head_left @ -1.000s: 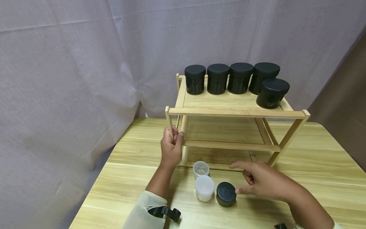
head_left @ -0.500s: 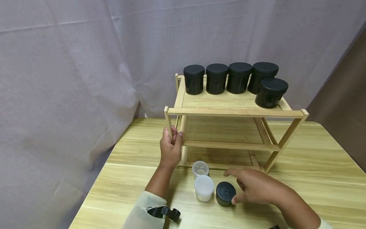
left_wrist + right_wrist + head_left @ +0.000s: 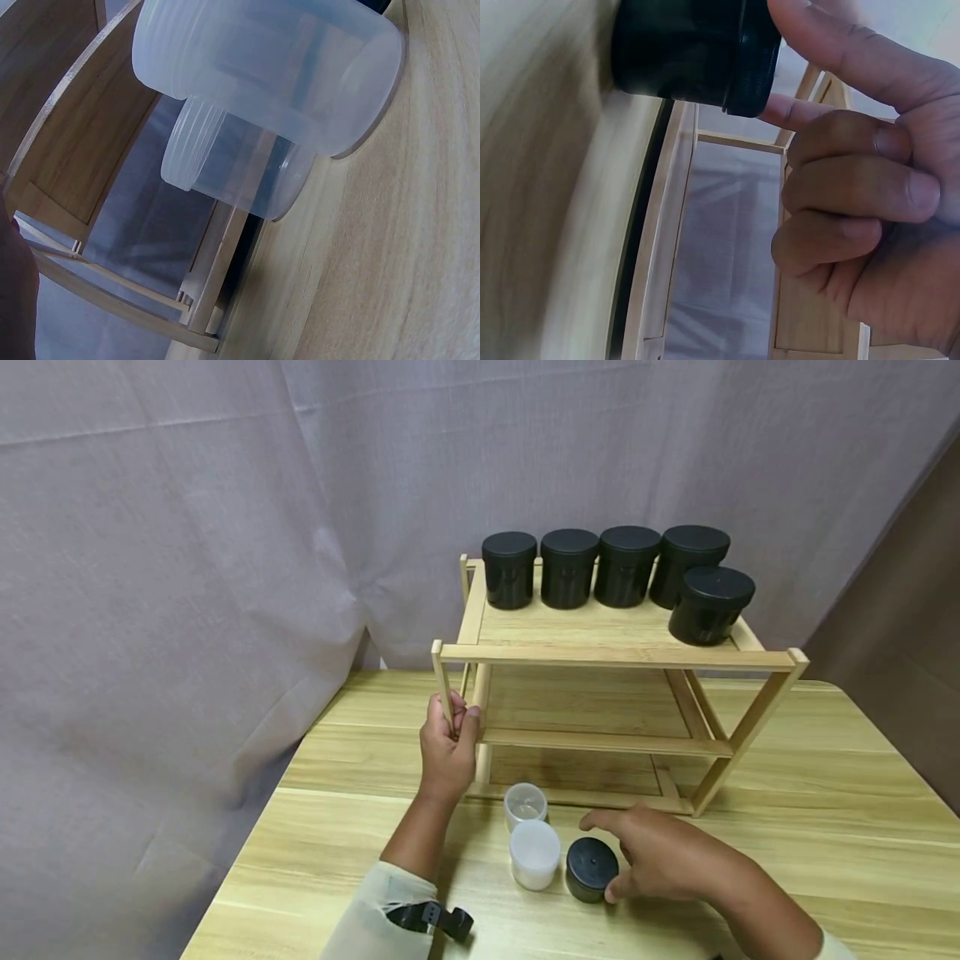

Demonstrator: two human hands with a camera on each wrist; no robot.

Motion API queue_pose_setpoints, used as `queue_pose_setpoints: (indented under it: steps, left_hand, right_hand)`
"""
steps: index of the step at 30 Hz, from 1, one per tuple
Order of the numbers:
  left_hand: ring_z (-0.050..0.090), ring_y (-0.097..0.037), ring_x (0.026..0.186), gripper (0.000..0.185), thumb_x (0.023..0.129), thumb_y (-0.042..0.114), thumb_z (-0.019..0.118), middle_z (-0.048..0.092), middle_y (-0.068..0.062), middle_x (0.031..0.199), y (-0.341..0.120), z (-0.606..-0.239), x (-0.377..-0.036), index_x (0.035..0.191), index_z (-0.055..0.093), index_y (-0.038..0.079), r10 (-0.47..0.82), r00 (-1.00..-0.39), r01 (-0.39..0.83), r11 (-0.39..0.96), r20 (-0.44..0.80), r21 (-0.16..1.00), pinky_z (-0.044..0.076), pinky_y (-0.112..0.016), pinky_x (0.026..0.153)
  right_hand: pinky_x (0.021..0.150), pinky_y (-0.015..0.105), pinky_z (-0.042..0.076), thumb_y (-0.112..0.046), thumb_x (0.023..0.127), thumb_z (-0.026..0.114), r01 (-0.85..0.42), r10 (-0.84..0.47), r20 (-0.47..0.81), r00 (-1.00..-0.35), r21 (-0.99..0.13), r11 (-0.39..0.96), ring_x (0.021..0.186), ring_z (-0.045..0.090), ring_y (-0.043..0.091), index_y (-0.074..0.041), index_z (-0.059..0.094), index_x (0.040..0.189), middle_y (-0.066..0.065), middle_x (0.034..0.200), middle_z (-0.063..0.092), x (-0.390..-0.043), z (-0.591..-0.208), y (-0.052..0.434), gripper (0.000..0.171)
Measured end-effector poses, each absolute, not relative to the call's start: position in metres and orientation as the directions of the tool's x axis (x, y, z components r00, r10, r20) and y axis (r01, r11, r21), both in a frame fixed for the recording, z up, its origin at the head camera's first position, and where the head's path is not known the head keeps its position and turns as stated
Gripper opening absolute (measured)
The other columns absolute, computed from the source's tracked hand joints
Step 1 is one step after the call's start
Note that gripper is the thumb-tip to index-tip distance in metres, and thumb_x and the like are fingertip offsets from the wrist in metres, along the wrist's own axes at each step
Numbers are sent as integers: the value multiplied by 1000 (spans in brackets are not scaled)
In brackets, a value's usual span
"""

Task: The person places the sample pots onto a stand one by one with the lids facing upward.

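My left hand [image 3: 448,747] grips the front left post of a light wooden three-tier rack [image 3: 615,656]. My right hand [image 3: 660,856] is at a small black lidded jar [image 3: 592,868] on the table. The thumb lies against the lid's near right side, and the index finger reaches over the far edge with a slight gap in the head view. Its other fingers are curled, as the right wrist view shows. Left of the black jar stand a frosted jar with a white top [image 3: 535,856] and a smaller clear jar [image 3: 526,806], almost touching.
Several black lidded jars [image 3: 569,568] line the back of the rack's top shelf, with one shorter black jar [image 3: 711,606] in front at the right. The wooden table [image 3: 337,827] meets a grey curtain [image 3: 225,568] behind and to the left.
My right hand has moved left and slightly down, bringing thumb and index finger round the black jar's lid. The left hand keeps its grip on the rack, and the jars stay put.
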State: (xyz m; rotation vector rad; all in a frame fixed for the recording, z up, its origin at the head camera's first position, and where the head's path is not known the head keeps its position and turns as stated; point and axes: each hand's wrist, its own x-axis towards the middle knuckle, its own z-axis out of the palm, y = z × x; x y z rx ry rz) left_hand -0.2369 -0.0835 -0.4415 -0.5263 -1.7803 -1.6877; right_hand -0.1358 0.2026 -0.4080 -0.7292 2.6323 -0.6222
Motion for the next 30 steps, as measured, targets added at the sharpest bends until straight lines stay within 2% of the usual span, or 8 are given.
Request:
queue_pose_setpoints:
  steps: [5,12,24,30]
  left_hand:
    - [35,-1,59,14,107,2,62,36,10,68,-83,-441,-236,109,51,-5,-129,-730,664,97,671,741,29,-19,52]
    - [34,-1,58,13,107,1,61,36,10,68,-83,-441,-237,109,50,-6,-130,-729,668,81,672,740,28,-19,51]
    - [35,-1,59,14,107,1,62,36,10,67,-83,-443,-238,109,51,-7,-135,-722,673,94,679,734,29,-19,52]
    - [36,0,59,14,107,1,62,36,10,68,-83,-442,-238,109,51,-7,-135,-718,677,94,683,730,30,-19,52]
  right_hand:
    - [66,31,49,-22,69,104,-407,-559,-219,-800,-487,773,63,46,6,-14,67,143,-13,62,53,-138,-409,203,83]
    - [72,32,53,-21,71,103,-429,-585,-220,-781,-491,758,71,53,5,-22,70,133,-15,73,64,-141,-410,204,71]
    - [66,27,46,-20,73,100,-455,-604,-197,-772,-493,741,63,46,4,-25,69,130,-14,65,55,-140,-411,205,66]
    - [56,24,41,-20,73,99,-442,-595,-180,-783,-511,737,59,44,3,-21,69,129,-14,65,52,-137,-409,204,63]
